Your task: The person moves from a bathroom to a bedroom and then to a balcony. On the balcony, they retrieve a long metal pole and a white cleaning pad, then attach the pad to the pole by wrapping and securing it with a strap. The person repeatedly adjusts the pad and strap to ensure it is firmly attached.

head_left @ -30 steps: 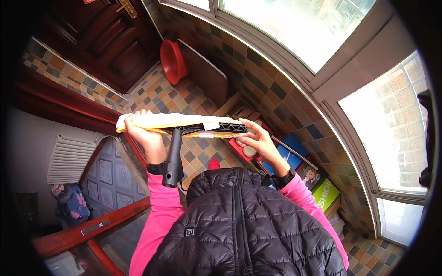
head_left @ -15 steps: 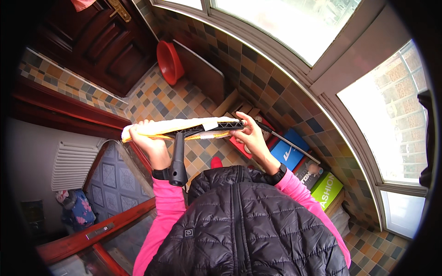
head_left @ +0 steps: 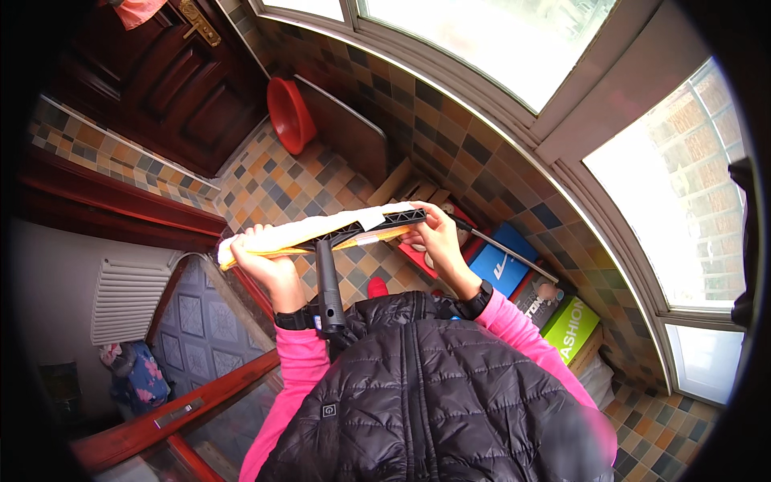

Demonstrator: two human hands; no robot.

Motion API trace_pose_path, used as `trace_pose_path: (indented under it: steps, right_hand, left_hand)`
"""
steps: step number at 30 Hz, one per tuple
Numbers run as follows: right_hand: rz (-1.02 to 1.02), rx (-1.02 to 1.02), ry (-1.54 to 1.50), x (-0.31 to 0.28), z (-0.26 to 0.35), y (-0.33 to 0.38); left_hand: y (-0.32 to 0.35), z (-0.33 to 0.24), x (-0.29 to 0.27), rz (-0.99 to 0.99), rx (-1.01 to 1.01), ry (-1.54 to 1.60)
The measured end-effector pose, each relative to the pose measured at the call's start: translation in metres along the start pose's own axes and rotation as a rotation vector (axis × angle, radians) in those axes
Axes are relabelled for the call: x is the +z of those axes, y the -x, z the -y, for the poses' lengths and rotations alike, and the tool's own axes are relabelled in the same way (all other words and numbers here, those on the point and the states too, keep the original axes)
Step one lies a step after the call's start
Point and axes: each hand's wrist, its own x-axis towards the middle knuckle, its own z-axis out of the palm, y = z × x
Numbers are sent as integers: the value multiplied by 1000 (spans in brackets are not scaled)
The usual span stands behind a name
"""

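Holding a long window-cleaning tool point(head_left: 321, 230) crosswise in front of the chest, a person in a black quilted vest point(head_left: 418, 394) and pink sleeves looks down at it. The tool has a black plastic head with a pale cloth pad and a yellow strip along it, and a black handle point(head_left: 328, 289) running back toward six o'clock, into the body.

The left hand point(head_left: 269, 261) is clamped around the pad's end at nine o'clock. The right hand point(head_left: 438, 237) is closed on the black frame's end at two o'clock, fingers curled over the top edge, where white cloth is bunched.

Compared with a second ago, the tool sits a little higher and more level, and the right hand has slid outward along the frame toward its tip; the left hand's grasp looks unchanged. The work seems to have moved to the frame's right end, likely seating or freeing the cloth there.

Past the right wrist, at three to four o'clock, boxes stand on the tiled floor point(head_left: 281, 177) against the wall: a flat blue box point(head_left: 498, 265) with a white mark, a dark box point(head_left: 536, 296), and a bright green box point(head_left: 572, 329) with white lettering. A red basin point(head_left: 287, 112) leans at eleven o'clock beside a dark wooden door point(head_left: 161, 88). A white radiator point(head_left: 128, 297) sits at eight o'clock.
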Motion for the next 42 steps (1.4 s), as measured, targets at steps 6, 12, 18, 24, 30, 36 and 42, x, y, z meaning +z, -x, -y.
trace_pose_path:
  steps: [6, 12, 18, 24, 30, 36, 42]
  right_hand:
    - [53, -97, -75, 1, 18, -1]
    - [39, 134, -204, 0, 27, 4]
    - [227, -48, 103, -14, 45, 4]
    - [311, -53, 96, -25, 50, 11]
    - [292, 22, 66, -23, 53, 12]
    - [266, 24, -56, -26, 52, 7]
    - [211, -13, -98, -23, 45, 12]
  left_hand:
    - [-22, 13, -49, 28, -20, 68]
    - [-28, 15, -53, 3, 5, 82]
    - [-21, 12, -42, -91, 8, 53]
    - [-26, 14, -48, -29, 44, 37]
    - [-36, 11, -39, -60, 43, 53]
    - [-38, 10, -31, -58, 105, 41]
    - [-43, 8, -26, -70, 37, 113]
